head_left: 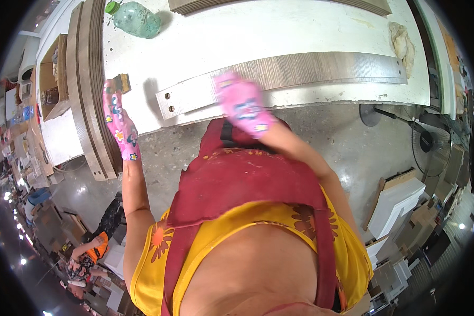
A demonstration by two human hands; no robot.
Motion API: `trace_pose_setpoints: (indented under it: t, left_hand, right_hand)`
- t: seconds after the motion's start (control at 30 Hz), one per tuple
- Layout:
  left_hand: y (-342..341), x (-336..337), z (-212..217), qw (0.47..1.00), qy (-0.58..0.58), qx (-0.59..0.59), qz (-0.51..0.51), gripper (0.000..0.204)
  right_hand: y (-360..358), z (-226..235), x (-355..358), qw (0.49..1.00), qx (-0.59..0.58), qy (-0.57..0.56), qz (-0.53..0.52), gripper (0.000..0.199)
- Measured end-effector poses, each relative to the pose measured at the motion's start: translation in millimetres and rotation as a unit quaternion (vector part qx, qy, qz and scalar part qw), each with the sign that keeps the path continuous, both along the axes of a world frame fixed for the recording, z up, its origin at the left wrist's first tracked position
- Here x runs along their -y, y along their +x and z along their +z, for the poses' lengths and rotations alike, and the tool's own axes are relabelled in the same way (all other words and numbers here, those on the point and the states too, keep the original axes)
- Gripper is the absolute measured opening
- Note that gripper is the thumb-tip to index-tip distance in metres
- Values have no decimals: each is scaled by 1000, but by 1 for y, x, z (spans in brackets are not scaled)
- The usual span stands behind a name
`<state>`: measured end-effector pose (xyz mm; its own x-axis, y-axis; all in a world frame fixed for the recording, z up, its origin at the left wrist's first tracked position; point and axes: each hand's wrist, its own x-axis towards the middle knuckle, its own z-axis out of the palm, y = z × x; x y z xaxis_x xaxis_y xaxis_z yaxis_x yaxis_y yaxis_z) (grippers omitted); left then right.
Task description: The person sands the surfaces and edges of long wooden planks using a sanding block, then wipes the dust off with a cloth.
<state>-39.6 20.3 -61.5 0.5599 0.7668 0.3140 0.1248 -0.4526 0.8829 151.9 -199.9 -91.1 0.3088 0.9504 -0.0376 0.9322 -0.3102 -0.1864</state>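
A long wood-grain strip (321, 71) lies along the near edge of the white table, with two holes at its left end. My right hand (241, 102), in a pink flowered glove, is on or just above this strip toward its left end. Motion blurs its fingers, so their grip is unclear. At the left, my left hand (120, 118), also gloved in pink, is closed on a small flat brown-and-tan piece (122, 82), whose exact kind I cannot make out. That hand is beside a stack of long wood-grain strips (92, 79).
A greenish plastic bottle (137, 20) with a green cap lies on the white table (205, 39). More strips (279, 5) are stacked at the far edge, and a crumpled cloth (401, 47) lies at right. A fan (429, 145) stands right. Another person (89, 255) is at lower left.
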Motion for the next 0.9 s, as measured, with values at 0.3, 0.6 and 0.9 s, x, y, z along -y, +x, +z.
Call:
trace_pose_setpoints:
  t: [0.3, 0.6, 0.9]
  left_hand:
    - [-34, 54, -29, 957, -265, -14, -118, 69]
    - [-29, 54, -44, 967, -209, -53, -139, 66]
    - [-24, 61, -46, 969, -220, -22, -108, 66]
  right_hand:
    - [95, 14, 92, 891, -9, 271, -364, 13]
    - [35, 14, 74, 973, 42, 178, -141, 15]
    - [101, -3, 121, 949, 64, 160, -263, 26]
